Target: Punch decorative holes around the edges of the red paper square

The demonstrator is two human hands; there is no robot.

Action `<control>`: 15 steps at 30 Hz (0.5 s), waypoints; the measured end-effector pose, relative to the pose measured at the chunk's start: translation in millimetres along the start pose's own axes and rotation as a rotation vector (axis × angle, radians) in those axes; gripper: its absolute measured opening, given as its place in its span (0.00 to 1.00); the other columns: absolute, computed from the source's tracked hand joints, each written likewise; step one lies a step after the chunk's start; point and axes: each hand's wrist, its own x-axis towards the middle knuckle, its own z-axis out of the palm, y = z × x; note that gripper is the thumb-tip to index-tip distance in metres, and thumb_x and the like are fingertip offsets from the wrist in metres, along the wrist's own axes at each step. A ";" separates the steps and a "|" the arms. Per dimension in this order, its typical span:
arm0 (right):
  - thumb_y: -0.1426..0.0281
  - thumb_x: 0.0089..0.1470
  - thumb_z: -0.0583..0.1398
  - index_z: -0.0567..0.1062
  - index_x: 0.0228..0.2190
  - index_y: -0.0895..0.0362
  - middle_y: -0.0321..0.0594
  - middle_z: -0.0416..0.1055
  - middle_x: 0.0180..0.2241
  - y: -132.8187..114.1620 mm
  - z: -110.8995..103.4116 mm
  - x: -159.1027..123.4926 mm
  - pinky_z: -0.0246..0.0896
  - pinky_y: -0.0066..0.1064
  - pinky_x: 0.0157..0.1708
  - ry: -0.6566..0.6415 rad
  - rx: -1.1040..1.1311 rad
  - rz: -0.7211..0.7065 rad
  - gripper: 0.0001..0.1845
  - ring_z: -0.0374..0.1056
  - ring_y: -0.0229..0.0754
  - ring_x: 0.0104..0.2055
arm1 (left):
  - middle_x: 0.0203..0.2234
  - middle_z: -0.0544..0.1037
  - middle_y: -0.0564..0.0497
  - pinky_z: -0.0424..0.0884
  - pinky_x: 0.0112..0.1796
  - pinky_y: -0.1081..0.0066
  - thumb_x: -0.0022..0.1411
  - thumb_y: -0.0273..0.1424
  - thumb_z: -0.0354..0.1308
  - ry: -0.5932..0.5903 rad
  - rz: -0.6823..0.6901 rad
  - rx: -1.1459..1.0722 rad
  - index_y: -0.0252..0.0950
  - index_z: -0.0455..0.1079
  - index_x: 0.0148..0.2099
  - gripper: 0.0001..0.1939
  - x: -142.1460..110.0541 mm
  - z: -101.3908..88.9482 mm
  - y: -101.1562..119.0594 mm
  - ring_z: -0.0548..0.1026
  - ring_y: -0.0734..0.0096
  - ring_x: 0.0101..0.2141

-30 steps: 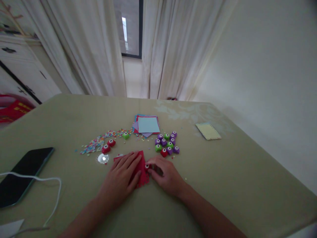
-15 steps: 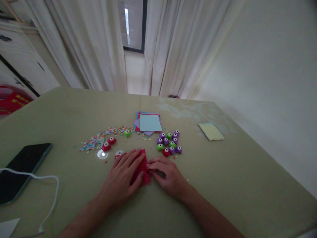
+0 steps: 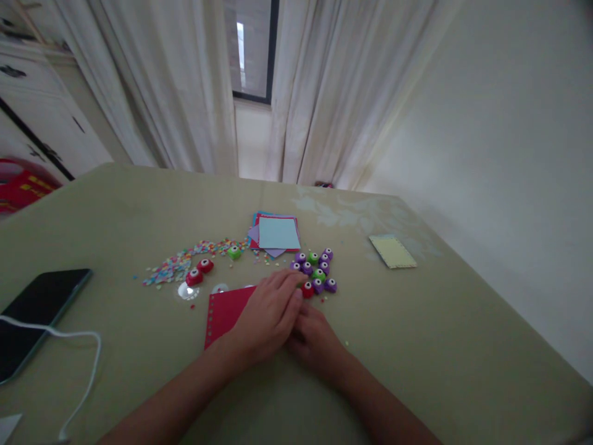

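A red paper sheet (image 3: 228,313) lies in front of me, with a row of small holes down its left edge. My left hand (image 3: 273,309) covers its right part, the fingers together and curled over the tips of my right hand (image 3: 317,337). The right hand's fingers are bent inward and closed, mostly hidden behind the left; whatever sits between the hands cannot be seen. Just beyond the fingertips stands a cluster of small purple, green and red pieces with eye-like tops, a red piece (image 3: 307,289) nearest.
Colored paper bits (image 3: 178,266) are strewn at the left, beside two red eye-topped pieces (image 3: 194,276) and a clear round disc (image 3: 187,291). Paper squares (image 3: 279,233) are stacked farther back. A yellow pad (image 3: 393,251) lies right, a phone (image 3: 41,315) with a white cable (image 3: 95,371) left.
My left hand has moved right off the red sheet's left part and onto the right fingers. The sheet's holed left edge now shows. My right hand stays near its place.
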 end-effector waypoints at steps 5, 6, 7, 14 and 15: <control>0.75 0.67 0.65 0.83 0.49 0.53 0.44 0.83 0.50 -10.4 -9.7 5.5 0.73 0.36 0.55 0.035 0.112 -0.006 0.12 0.78 0.46 0.52 | 0.53 0.81 0.43 0.71 0.54 0.46 0.78 0.37 0.52 -0.015 -0.128 0.083 0.40 0.75 0.57 0.14 -44.1 -39.6 -42.0 0.77 0.49 0.52; 0.75 0.67 0.65 0.82 0.50 0.53 0.44 0.83 0.50 -11.3 -10.2 6.2 0.72 0.37 0.56 0.037 0.112 -0.005 0.12 0.78 0.46 0.52 | 0.57 0.80 0.44 0.70 0.56 0.45 0.77 0.40 0.56 -0.051 -0.123 0.136 0.43 0.74 0.61 0.16 -53.8 -45.2 -47.9 0.76 0.47 0.55; 0.76 0.66 0.65 0.82 0.50 0.53 0.44 0.83 0.49 -11.9 -10.3 6.7 0.72 0.38 0.56 0.037 0.111 0.000 0.13 0.77 0.47 0.52 | 0.62 0.78 0.46 0.68 0.58 0.45 0.75 0.42 0.58 -0.084 -0.113 0.189 0.46 0.72 0.65 0.20 -62.8 -48.8 -52.8 0.74 0.46 0.59; 0.76 0.66 0.66 0.81 0.50 0.52 0.43 0.83 0.47 -13.6 -10.6 8.0 0.71 0.39 0.56 0.043 0.115 0.016 0.13 0.77 0.46 0.50 | 0.73 0.68 0.48 0.60 0.65 0.45 0.72 0.49 0.62 -0.121 0.019 0.389 0.50 0.63 0.76 0.35 -91.8 -36.4 -69.0 0.66 0.45 0.68; 0.76 0.67 0.66 0.81 0.49 0.52 0.42 0.83 0.47 -13.9 -10.8 8.1 0.71 0.38 0.55 0.040 0.107 0.012 0.12 0.77 0.46 0.51 | 0.74 0.67 0.48 0.60 0.66 0.45 0.73 0.49 0.62 -0.118 0.021 0.396 0.50 0.62 0.76 0.35 -92.1 -34.9 -69.3 0.66 0.45 0.68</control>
